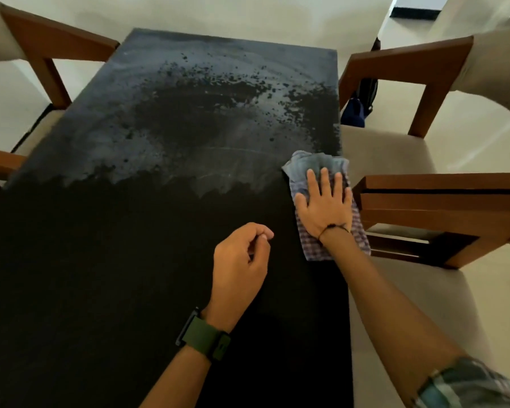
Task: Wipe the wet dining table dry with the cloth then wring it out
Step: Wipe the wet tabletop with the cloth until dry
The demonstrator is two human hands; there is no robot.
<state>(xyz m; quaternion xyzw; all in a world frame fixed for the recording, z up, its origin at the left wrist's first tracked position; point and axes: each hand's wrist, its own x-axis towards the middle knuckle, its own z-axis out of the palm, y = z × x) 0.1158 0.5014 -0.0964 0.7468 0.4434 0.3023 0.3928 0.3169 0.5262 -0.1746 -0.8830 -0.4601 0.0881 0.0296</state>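
- Cloth point(315, 169), checked, lies flat at the right edge of the dark worktop point(130, 260), partly overhanging it.
- Right hand point(326, 206) presses palm-down on the cloth, fingers point(324, 181) spread wide.
- Left hand point(240, 267) hovers over the worktop just left of the cloth, fingers loosely curled, holding nothing; a green watch point(203, 337) sits on its wrist.
- Beyond the cloth, the worktop shows pale streaks and dark droplets.
- A wooden chair point(442, 201) stands beside the cloth's right.

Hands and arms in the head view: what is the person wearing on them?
The left hand is bare, with a dark green strapped watch on its wrist. The right hand has a thin dark thread bracelet at the wrist, and a blue-green plaid sleeve rolled up the arm.
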